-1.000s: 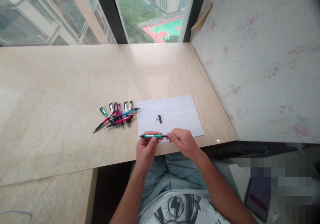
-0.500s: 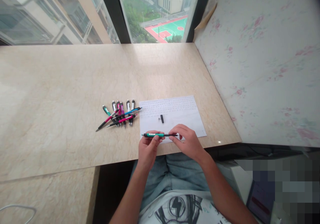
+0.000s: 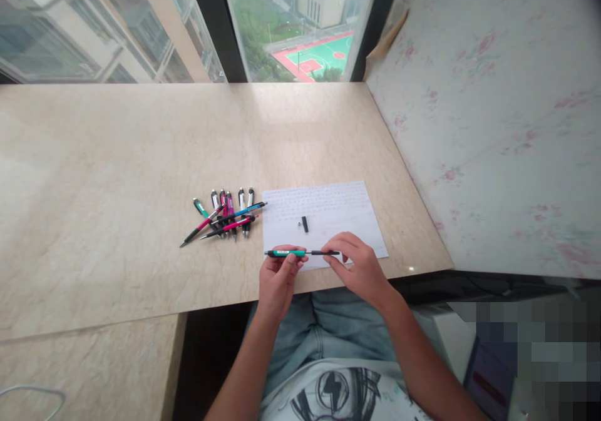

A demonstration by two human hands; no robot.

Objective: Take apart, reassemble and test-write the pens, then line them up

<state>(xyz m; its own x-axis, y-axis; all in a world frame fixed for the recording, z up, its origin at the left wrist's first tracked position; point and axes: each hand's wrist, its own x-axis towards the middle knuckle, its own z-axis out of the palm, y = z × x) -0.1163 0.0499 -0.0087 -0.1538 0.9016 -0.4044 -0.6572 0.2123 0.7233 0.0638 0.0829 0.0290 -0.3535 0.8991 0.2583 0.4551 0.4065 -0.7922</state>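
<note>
I hold a teal and black pen [image 3: 293, 253] level over the near edge of a written sheet of paper [image 3: 328, 211]. My left hand [image 3: 277, 280] pinches its teal barrel. My right hand [image 3: 359, 264] grips the black front end, fingers closed round it. Two small dark pen parts [image 3: 304, 223] lie on the sheet just beyond the pen. A heap of several pens [image 3: 225, 216], pink, blue and teal, lies to the left of the sheet.
The beige stone table [image 3: 117, 158] runs far to the left and back to a window [image 3: 295, 27]. A floral-papered wall [image 3: 493, 114] bounds the right side. A white cable [image 3: 28, 393] lies at the lower left.
My right hand has slid rightward along the pen, and more of the black front section shows between my hands. The left hand has stayed put.
</note>
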